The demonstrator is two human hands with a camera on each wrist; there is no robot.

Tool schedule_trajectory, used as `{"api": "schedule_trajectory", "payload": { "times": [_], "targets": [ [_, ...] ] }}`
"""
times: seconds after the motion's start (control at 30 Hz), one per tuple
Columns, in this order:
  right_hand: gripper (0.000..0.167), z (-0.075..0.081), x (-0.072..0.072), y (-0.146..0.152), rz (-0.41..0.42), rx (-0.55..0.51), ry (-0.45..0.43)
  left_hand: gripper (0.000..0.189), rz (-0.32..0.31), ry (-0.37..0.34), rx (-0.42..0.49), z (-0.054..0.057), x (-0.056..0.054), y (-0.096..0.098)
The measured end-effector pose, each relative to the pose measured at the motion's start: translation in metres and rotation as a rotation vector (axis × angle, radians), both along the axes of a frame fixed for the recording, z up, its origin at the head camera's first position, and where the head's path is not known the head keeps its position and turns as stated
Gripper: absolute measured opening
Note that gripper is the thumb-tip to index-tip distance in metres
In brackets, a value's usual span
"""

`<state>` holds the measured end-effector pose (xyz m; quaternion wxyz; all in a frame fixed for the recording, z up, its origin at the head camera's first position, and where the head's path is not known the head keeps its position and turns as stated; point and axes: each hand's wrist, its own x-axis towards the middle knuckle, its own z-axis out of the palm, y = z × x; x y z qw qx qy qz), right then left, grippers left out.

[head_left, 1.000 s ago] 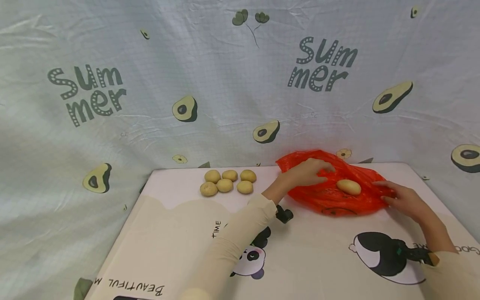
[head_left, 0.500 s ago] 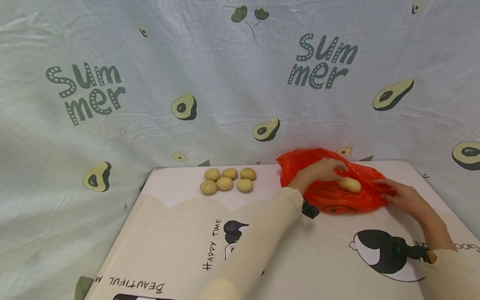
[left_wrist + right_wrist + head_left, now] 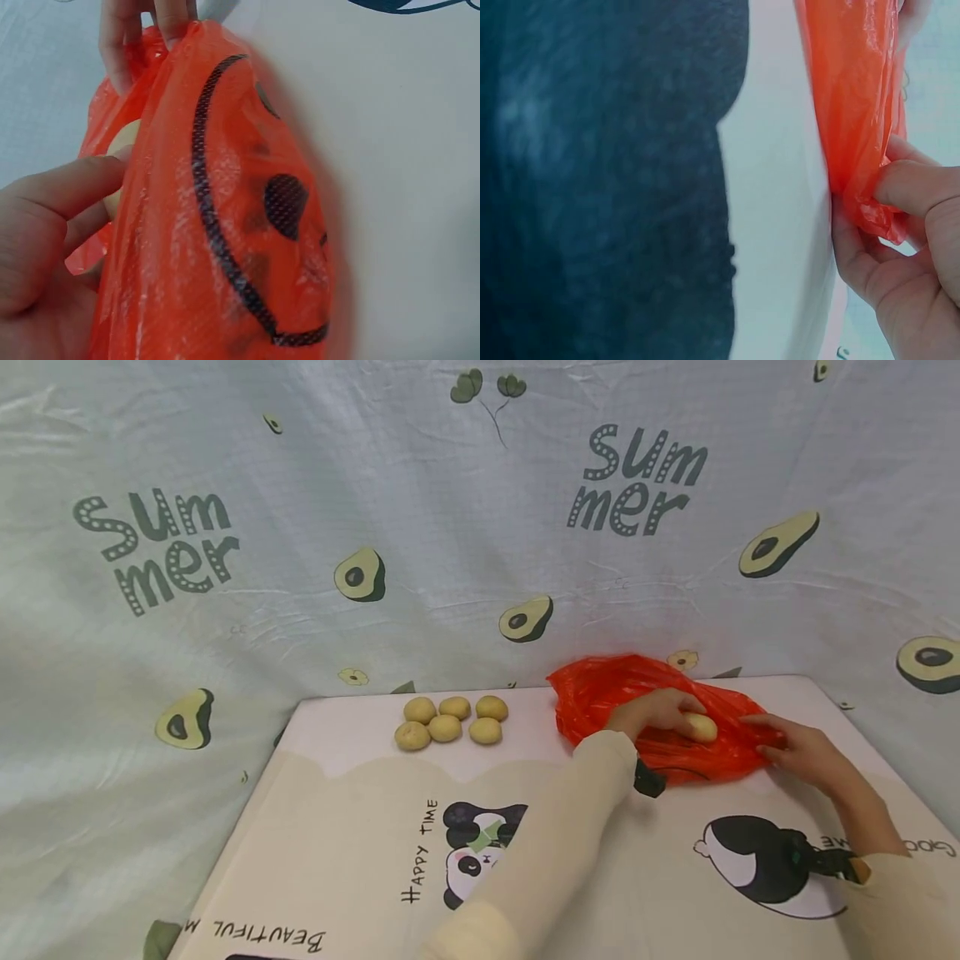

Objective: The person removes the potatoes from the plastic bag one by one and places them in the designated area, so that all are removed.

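A red plastic bag (image 3: 600, 693) with a black printed face lies at the back right of the table. My left hand (image 3: 660, 710) reaches into its opening and grips a pale yellow potato (image 3: 702, 727). In the left wrist view, thumb and fingers (image 3: 82, 184) close round the potato (image 3: 124, 139), which the red film partly hides. At the bag's right end, my right hand (image 3: 806, 752) pinches the gathered edge. The right wrist view has that hand (image 3: 907, 255) with its thumb on the red plastic (image 3: 855, 97) and other fingers behind it.
Several potatoes (image 3: 445, 728) sit in two rows at the back left of the table. The pale table cover (image 3: 337, 835) carries panda prints and lettering. Behind it hangs a cloth (image 3: 435, 527) printed with avocados.
My left hand has moved right, deeper over the bag, and has taken hold of the potato. My right hand stays at the bag's right edge.
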<state>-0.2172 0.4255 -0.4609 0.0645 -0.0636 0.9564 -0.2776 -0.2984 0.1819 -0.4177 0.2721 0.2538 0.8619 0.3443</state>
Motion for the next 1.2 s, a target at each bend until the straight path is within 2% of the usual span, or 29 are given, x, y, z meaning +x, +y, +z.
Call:
{"api": "schedule_trajectory", "payload": {
  "times": [0.1,0.27,0.33,0.4,0.67,0.9,1.03,1.2],
  "targets": [
    [0.054,0.000,-0.001,-0.001,0.001,0.006,0.009,0.037,0.063,0.020,-0.030,-0.002,0.002,0.005],
    [0.053,-0.002,-0.003,-0.001,0.012,0.002,0.024,0.023,0.216,-0.026,-0.038,-0.004,0.006,0.010],
    [0.053,-0.004,-0.004,-0.001,0.015,0.002,0.027,0.019,0.255,-0.052,-0.019,-0.005,0.007,0.011],
    [0.053,-0.005,-0.004,0.000,0.014,0.001,0.024,0.018,0.267,-0.053,-0.009,-0.006,0.008,0.012],
    [0.052,-0.004,-0.004,0.001,0.020,0.008,0.020,0.021,0.183,-0.013,0.018,-0.002,0.009,0.009],
    [0.052,-0.001,-0.003,0.000,0.012,0.008,0.033,0.019,0.137,0.016,0.111,0.004,0.004,0.002],
    [0.052,-0.002,-0.003,-0.001,0.016,0.007,0.030,0.025,0.059,0.087,0.134,0.007,-0.002,-0.001],
    [0.052,-0.004,-0.003,-0.001,0.014,0.009,0.019,0.035,-0.022,0.213,0.075,0.013,-0.005,-0.004]
  ]
}}
